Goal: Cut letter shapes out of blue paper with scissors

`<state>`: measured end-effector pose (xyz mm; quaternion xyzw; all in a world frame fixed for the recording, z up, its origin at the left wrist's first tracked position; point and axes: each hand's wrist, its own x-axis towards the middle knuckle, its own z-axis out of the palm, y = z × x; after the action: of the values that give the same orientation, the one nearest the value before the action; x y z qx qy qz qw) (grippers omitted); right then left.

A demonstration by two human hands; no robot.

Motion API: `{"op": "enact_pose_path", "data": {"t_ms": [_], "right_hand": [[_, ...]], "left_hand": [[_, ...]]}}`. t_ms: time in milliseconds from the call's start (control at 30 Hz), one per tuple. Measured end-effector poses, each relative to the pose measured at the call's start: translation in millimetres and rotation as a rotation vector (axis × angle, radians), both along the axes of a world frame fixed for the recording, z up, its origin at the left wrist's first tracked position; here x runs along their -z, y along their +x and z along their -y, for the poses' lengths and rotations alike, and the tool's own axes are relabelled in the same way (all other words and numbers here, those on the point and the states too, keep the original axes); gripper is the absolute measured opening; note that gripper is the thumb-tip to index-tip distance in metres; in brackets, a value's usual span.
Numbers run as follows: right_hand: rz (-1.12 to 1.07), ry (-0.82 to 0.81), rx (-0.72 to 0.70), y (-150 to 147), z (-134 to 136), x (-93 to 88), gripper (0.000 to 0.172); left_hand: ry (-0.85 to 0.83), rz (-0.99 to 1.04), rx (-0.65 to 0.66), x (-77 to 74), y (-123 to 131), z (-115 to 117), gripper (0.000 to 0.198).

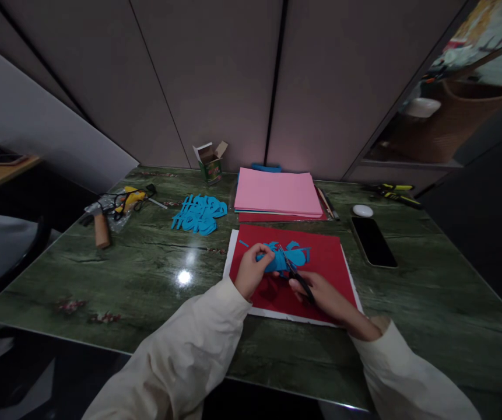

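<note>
My left hand (pixel 254 269) is closed on a piece of blue paper (pixel 276 262), pinching it over a red sheet (pixel 251 239). Black-handled scissors (pixel 301 283) are gripped in my right hand (pixel 316 293), with their blades at the blue paper. How far the blades are apart is too small to tell. Blue offcuts (pixel 293 245) lie on the red sheet just beyond my hands. Under the red sheet a white sheet (pixel 230 255) shows along the edges. A pile of blue paper cutouts (pixel 200 214) rests on the table to the left.
Behind the red sheet lies a stack of pink paper (pixel 277 192). A small open box (pixel 211 166) stands by the wall. At right are a phone (pixel 374 241), a white oval case (pixel 362 210) and yellow-black pliers (pixel 395 192). A wooden-handled tool (pixel 101 229) lies at left.
</note>
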<state>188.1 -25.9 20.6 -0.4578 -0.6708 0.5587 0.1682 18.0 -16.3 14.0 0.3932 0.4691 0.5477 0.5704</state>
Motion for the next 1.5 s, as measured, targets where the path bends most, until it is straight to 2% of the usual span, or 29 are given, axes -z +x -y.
{"op": "enact_pose_path", "data": {"t_ms": [667, 1233, 1500], "right_hand": [[0.066, 0.102, 0.011, -0.3, 1.6, 7.0, 0.033], [0.001, 0.024, 0.017, -0.6, 1.5, 5.6, 0.035], [-0.008, -0.034, -0.079, 2.4, 0.4, -7.0, 0.042]], "left_hand": [[0.019, -0.016, 0.011, 2.5, -0.4, 0.4, 0.019], [-0.027, 0.051, -0.005, 1.4, 0.2, -0.4, 0.02], [-0.058, 0.133, -0.014, 3.9, -2.2, -3.1, 0.018]]}}
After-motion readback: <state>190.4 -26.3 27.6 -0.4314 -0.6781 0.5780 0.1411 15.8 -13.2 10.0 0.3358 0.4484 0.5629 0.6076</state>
